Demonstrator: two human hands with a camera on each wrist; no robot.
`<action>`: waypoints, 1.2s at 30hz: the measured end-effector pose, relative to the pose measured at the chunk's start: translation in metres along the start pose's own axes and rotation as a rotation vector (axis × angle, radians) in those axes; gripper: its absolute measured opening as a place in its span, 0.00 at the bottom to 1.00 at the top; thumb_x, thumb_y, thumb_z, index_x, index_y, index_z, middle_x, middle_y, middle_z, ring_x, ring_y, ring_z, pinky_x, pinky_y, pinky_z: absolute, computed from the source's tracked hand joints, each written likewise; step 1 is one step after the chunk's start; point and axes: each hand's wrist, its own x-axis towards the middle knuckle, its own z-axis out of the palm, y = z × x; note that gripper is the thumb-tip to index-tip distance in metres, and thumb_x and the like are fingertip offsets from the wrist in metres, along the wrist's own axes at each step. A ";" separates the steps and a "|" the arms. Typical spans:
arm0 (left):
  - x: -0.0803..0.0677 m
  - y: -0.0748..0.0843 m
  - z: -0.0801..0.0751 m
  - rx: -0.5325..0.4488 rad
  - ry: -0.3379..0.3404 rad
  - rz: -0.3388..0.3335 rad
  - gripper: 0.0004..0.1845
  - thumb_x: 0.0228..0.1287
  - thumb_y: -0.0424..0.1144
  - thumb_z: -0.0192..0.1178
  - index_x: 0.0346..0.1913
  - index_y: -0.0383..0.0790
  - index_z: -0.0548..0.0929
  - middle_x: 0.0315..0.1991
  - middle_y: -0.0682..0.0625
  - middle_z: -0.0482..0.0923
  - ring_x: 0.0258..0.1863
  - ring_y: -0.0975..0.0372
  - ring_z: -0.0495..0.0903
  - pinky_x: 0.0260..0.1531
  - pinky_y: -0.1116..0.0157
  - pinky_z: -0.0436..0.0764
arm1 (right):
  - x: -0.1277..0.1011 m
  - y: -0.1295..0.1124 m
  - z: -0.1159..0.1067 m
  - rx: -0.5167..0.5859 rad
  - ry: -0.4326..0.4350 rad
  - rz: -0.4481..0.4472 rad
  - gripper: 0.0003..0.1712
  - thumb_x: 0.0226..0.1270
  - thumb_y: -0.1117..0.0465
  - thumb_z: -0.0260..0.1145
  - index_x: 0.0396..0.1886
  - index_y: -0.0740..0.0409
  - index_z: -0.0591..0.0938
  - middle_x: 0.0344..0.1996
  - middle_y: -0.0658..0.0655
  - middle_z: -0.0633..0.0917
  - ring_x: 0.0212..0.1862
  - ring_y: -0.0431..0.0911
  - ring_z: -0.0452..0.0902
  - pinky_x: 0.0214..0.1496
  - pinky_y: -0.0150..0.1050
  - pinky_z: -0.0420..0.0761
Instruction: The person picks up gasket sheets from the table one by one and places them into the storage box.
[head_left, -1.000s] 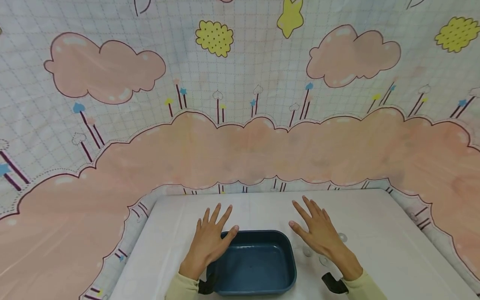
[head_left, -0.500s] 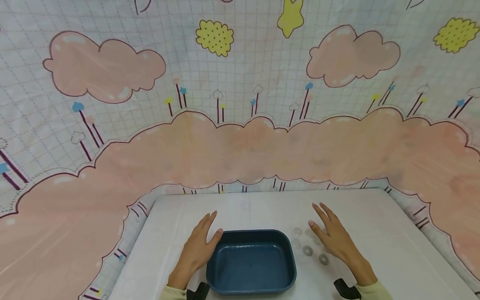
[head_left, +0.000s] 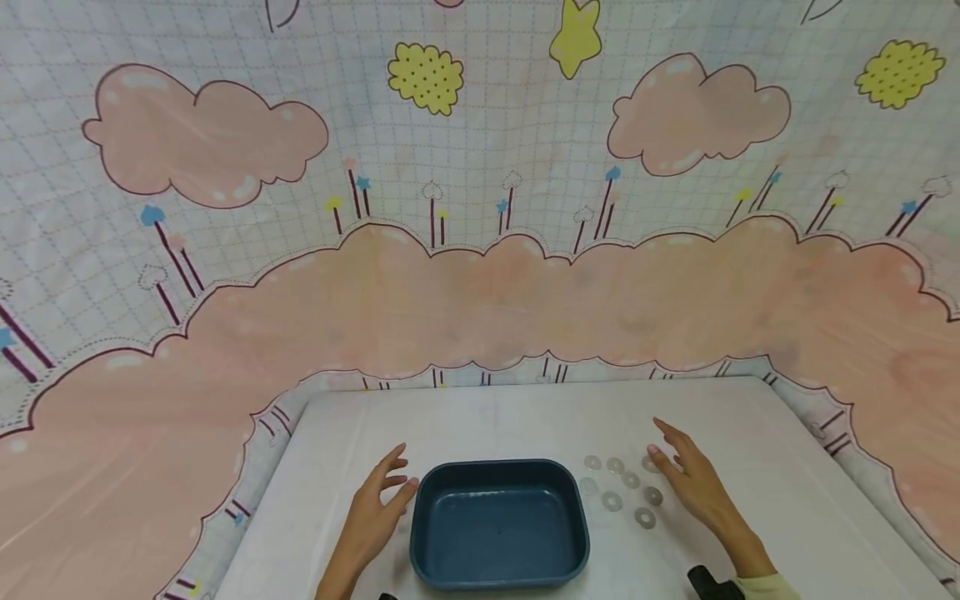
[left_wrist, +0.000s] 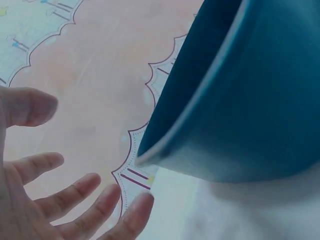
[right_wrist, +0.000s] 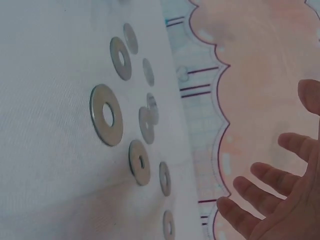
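Note:
A dark blue plastic tray [head_left: 422, 533] sits at the near middle of the white table, with nothing showing inside it. My left hand [head_left: 384, 493] hovers just left of the tray, fingers relaxed and slightly bent, holding nothing. In the left wrist view the tray wall [left_wrist: 240, 100] fills the right side, and my left hand [left_wrist: 70, 200] is spread beside it without touching. Several flat metal washers [head_left: 612, 501] lie on the table right of the tray. My right hand [head_left: 686, 475] is spread open just right of them. The right wrist view shows the washers [right_wrist: 106, 115] scattered, with my right hand [right_wrist: 280, 200] apart from them.
The white table [head_left: 750, 433] reaches back to a hanging cloth [head_left: 480, 275] printed with pink clouds and yellow shapes. Bare white tabletop lies behind the tray and on the far right. Black wrist straps [head_left: 708, 582] show at the bottom edge.
Both hands have drawn back toward me and apart. The left came off the tray's corner. The right moved right and uncovered the washers.

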 end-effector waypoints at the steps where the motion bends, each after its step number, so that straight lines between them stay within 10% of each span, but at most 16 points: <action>1: -0.001 -0.001 -0.001 -0.029 -0.008 -0.022 0.32 0.68 0.45 0.61 0.73 0.52 0.65 0.64 0.42 0.71 0.59 0.49 0.77 0.38 0.62 0.85 | 0.000 0.002 0.000 0.000 0.002 0.015 0.33 0.78 0.48 0.50 0.75 0.60 0.60 0.71 0.71 0.63 0.67 0.68 0.65 0.63 0.62 0.72; 13: -0.013 -0.016 -0.004 -0.221 -0.137 -0.191 0.37 0.60 0.35 0.63 0.73 0.46 0.64 0.57 0.40 0.73 0.44 0.58 0.78 0.27 0.58 0.85 | 0.000 0.025 -0.011 0.060 0.008 0.097 0.37 0.75 0.46 0.55 0.75 0.62 0.61 0.70 0.70 0.64 0.66 0.66 0.67 0.61 0.57 0.74; 36: -0.011 -0.034 -0.003 -0.454 -0.329 -0.215 0.39 0.61 0.30 0.63 0.75 0.35 0.60 0.50 0.46 0.67 0.30 0.67 0.74 0.24 0.66 0.79 | -0.005 0.068 -0.013 -0.096 -0.020 0.266 0.32 0.67 0.48 0.66 0.63 0.64 0.76 0.55 0.71 0.80 0.51 0.60 0.79 0.50 0.52 0.79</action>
